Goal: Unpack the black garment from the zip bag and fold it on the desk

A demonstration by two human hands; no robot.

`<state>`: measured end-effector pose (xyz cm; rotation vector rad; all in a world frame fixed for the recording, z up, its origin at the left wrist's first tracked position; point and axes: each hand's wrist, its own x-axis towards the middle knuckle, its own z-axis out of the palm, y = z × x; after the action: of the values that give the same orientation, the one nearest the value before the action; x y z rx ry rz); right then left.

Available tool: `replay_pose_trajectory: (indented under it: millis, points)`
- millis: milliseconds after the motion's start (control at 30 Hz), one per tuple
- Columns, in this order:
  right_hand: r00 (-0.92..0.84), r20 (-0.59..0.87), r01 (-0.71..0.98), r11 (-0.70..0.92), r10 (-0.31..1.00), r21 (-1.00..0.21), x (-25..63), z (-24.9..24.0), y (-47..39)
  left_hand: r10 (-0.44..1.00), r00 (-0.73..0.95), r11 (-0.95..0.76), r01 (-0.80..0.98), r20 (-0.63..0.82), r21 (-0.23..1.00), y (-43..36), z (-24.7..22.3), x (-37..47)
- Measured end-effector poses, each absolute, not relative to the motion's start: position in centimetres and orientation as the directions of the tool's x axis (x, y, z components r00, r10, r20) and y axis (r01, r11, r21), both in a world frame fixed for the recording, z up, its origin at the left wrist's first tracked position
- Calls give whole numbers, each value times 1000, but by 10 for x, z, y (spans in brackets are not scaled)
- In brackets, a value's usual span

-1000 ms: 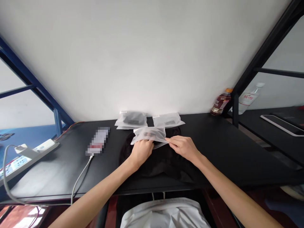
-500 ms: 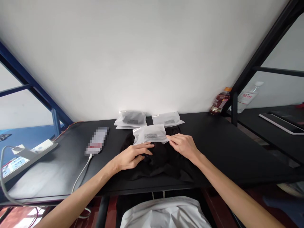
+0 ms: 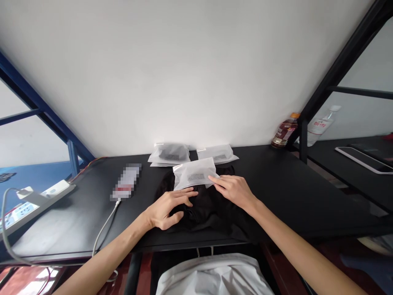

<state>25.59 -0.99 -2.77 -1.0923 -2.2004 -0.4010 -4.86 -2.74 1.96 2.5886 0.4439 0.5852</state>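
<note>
A frosted plastic bag [image 3: 194,172] with printed text is in front of me, over a crumpled black cloth [image 3: 211,217] on the black table. My right hand [image 3: 235,189] pinches the bag's right edge between thumb and fingers. At the bag's lower left, my left hand [image 3: 172,207] rests on the black cloth, fingers stretched and thumb apart, with the fingertips close under the bag's near edge. Behind it lie two more spots of frosted bags: a stack with dark contents [image 3: 170,154] on the left and a paler bag [image 3: 217,154] on the right.
On the left, a phone with a blurred screen [image 3: 127,180] is plugged into a white cable [image 3: 106,225]. A white power strip [image 3: 39,205] is at the far left. At the back right stand a dark drink bottle [image 3: 284,132] and a clear bottle [image 3: 321,127], near a tablet-like device [image 3: 365,159].
The bag's right side has tilted up a little, and my right hand has shifted left along its edge. My left thumb has spread further from the fingers.
</note>
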Motion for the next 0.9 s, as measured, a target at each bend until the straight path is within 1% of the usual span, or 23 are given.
replay_pose_trajectory:
  millis: [100,200,333,400,533,700,800,900]
  points:
    - [-434,672,804,595,599,-11,256,-28,-8,408,851,-845,215,331,490,-27,14,-49]
    - [-373,702,837,547,607,-28,262,-27,-4,425,847,-837,232,321,495,-27,10,-49]
    - [-248,767,899,436,592,-46,275,-20,5,434,841,-833,239,322,498,-27,9,-50]
    - [-189,772,931,361,607,-57,280,-16,10,437,840,-833,244,321,496,-27,8,-50]
    - [-103,747,964,252,657,-89,283,-15,16,444,835,-833,251,326,493,-26,6,-51]
    - [-45,722,976,184,690,-115,285,-18,18,455,819,-825,239,350,513,-28,8,-49]
    - [2,674,982,127,739,-143,292,-16,21,468,817,-815,252,337,521,-30,14,-48]
    - [95,602,983,19,793,-181,300,-10,26,479,812,-813,266,334,518,-33,18,-48]
